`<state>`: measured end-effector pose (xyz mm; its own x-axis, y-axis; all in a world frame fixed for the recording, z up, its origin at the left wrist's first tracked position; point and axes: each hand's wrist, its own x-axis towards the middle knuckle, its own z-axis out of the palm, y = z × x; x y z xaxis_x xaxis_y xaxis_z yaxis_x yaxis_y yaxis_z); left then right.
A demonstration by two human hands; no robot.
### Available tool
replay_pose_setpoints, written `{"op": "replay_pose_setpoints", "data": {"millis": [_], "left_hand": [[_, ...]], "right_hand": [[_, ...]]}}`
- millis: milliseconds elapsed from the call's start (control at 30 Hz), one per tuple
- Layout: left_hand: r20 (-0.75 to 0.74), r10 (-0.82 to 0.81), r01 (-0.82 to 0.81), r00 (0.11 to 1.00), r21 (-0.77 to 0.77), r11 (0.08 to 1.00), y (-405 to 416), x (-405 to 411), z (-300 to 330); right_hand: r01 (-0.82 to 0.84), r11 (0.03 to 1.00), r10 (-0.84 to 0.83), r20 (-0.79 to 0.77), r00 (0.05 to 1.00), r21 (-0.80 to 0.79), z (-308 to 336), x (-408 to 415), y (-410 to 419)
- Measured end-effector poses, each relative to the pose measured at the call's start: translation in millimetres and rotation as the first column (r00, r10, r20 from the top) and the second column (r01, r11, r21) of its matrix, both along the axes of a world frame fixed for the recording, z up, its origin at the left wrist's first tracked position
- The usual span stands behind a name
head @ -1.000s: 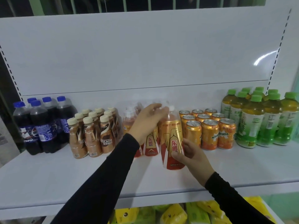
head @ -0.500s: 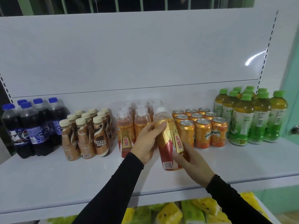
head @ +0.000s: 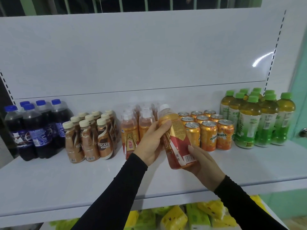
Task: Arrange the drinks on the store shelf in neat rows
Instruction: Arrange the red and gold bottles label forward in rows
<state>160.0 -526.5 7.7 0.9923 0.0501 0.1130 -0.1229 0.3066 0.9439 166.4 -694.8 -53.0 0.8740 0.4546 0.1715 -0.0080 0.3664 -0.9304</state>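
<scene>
A gold-and-red energy drink bottle (head: 177,138) with a white cap is lifted off the white shelf (head: 83,180) and leans to the left. My left hand (head: 152,143) grips its upper body from the left. My right hand (head: 205,165) cups its base from below and the right. Behind it stand more bottles of the same drink (head: 131,130) in rows. Orange Mirinda cans (head: 209,131) stand just to the right.
Dark cola bottles (head: 36,128) stand at the far left, brown Nescafe bottles (head: 93,136) beside them, green tea bottles (head: 255,118) at the right. Yellow and green packets (head: 174,218) fill the shelf below. The shelf's front strip lies bare.
The bottle stood upright on the shelf a second ago; both hands have since lifted it, tipped it left and turned it so its back label shows. My left hand came down from the bottle tops.
</scene>
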Motion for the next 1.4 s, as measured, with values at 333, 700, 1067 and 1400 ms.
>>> {"op": "replay_pose_setpoints", "data": {"millis": [333, 700, 1067, 1400], "left_hand": [[0.067, 0.194, -0.199, 0.979, 0.068, 0.978, -6.4, 1.4, 7.6], [-0.034, 0.101, -0.1, 0.994, 0.035, 0.994, -0.1, -3.0, 7.1], [0.007, 0.093, -0.093, 0.996, 0.048, 0.994, 2.7, -4.1, 9.8], [0.05, 0.158, -0.16, 0.986, 0.039, 0.986, 1.5, -1.7, 9.1]], "right_hand": [[0.319, 0.896, -0.185, 0.394, 0.9, -0.309, 11.0, -10.5, 9.2], [0.001, 1.0, -0.001, -0.029, 1.0, 0.0, 9.7, -3.5, 6.5], [0.044, 0.999, -0.044, 0.011, 0.999, 0.015, 5.1, -1.6, 8.8], [0.21, 0.926, -0.113, 0.3, 0.947, -0.314, 8.3, 3.1, 10.4]]}}
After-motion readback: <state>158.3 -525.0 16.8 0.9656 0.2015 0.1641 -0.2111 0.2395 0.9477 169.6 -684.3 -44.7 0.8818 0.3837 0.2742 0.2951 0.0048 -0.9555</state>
